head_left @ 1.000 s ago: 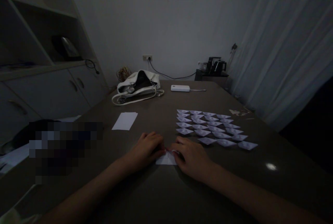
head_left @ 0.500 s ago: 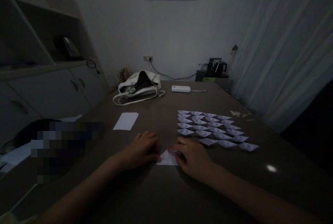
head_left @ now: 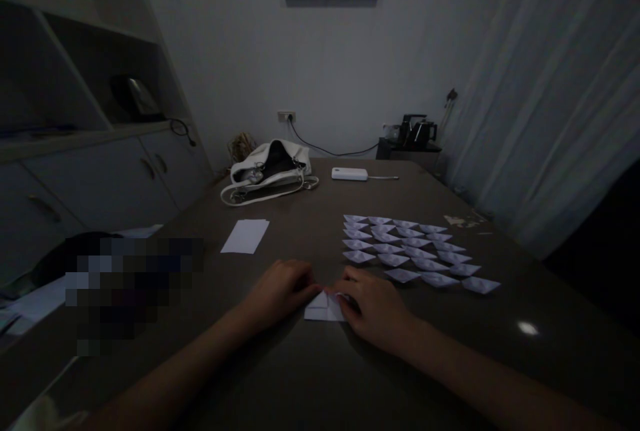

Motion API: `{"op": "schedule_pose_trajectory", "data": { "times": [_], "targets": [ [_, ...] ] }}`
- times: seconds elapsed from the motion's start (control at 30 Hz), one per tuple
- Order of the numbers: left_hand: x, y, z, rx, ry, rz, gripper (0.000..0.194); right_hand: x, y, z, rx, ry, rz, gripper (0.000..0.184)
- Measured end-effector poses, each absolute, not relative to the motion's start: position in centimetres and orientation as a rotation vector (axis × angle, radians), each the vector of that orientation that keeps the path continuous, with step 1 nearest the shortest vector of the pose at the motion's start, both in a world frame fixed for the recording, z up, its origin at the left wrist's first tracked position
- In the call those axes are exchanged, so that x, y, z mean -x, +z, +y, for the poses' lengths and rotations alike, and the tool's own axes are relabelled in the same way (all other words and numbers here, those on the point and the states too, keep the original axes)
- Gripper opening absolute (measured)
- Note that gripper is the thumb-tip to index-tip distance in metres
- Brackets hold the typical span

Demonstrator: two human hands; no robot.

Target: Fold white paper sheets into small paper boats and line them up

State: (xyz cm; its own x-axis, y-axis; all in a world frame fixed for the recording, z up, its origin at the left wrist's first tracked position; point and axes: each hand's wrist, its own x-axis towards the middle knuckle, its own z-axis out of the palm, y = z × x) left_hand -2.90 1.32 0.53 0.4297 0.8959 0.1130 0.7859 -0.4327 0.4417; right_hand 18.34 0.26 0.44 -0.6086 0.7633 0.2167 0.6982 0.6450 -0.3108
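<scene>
A partly folded sheet of white paper (head_left: 323,311) lies on the dark table in front of me, its top narrowing to a point. My left hand (head_left: 286,287) has its fingers curled, with the thumb and fingertips on the paper's upper left edge. On the right side, my right hand (head_left: 373,304) grips the paper between thumb and curled fingers, hiding that corner. Beyond my right hand, several folded paper boats (head_left: 413,251) sit in rows. Past my left hand lies a small stack of white paper sheets (head_left: 246,236).
At the table's far side stand a white handbag (head_left: 270,171) and a white power strip-like block (head_left: 349,174) with a short cable. A blurred-out area (head_left: 130,284) covers the left edge. Black kettles (head_left: 417,131) stand on a cabinet at the back right.
My left hand has moved right and slightly up along the paper, to near its peak. My right hand stays on the right side. The whole view has shifted slightly.
</scene>
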Motion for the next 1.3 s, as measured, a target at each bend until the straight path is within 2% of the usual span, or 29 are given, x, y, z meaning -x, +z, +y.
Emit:
{"op": "schedule_pose_trajectory", "data": {
  "times": [0.23, 0.67, 1.1, 1.3],
  "targets": [
    [2.6, 0.2, 1.2, -2.446, 0.521, 1.451, 0.020, -18.4, 0.5, 0.3, 1.172, 0.285, -2.552, 0.026],
    [2.1, 0.5, 1.3, -2.565, 0.511, 1.435, 0.011, -18.4, 0.6, 0.3, 1.184, 0.264, -2.556, 0.021],
    [1.5, 1.1, 1.2, -2.887, 0.371, 1.366, 0.016, -18.4, 0.5, 0.2, 1.192, 0.260, -2.551, 0.021],
    [1.7, 1.3, 1.3, -2.880, 0.321, 1.336, 0.012, -18.5, 0.4, 0.2, 1.178, 0.238, -2.543, 0.023]
  ]
}}
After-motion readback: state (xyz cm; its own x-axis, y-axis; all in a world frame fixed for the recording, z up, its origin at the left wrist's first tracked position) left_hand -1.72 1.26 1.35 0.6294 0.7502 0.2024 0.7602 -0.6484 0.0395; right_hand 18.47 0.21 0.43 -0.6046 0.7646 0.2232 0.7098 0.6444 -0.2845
